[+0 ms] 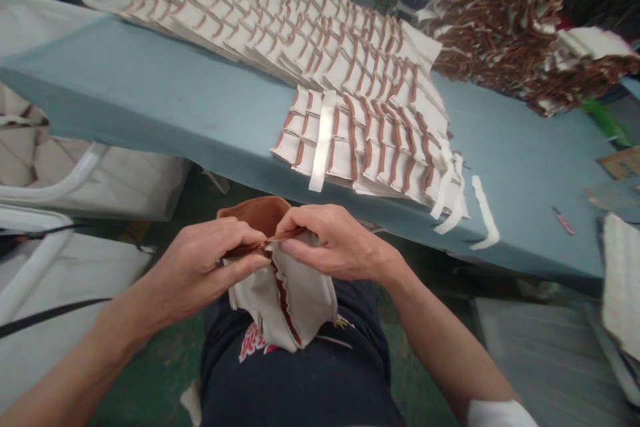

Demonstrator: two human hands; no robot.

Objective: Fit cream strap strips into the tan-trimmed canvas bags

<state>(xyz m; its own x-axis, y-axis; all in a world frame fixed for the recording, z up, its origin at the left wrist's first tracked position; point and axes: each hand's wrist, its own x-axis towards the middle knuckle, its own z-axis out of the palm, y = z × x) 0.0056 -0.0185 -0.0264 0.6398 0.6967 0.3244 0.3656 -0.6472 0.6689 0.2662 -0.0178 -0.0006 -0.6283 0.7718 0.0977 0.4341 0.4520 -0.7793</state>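
Observation:
My left hand (205,267) and my right hand (330,240) are both closed in a pinch on a small bundle of white fabric pieces with brown leather strips (295,300), held over my lap. A brown leather flap (257,212) stands up behind the fingers. The fingertips of the two hands meet at the bundle's top edge. Ahead, on the blue-grey table (175,107), lie overlapping rows of the same white-and-brown pieces (360,140).
A long spread of the same pieces (280,27) covers the far table. A heap of brown-and-white pieces (520,33) lies at the back right. Loose white strips (485,213) hang at the table's front edge. A small pink tool (563,220) lies at right. White bags (60,173) sit at left.

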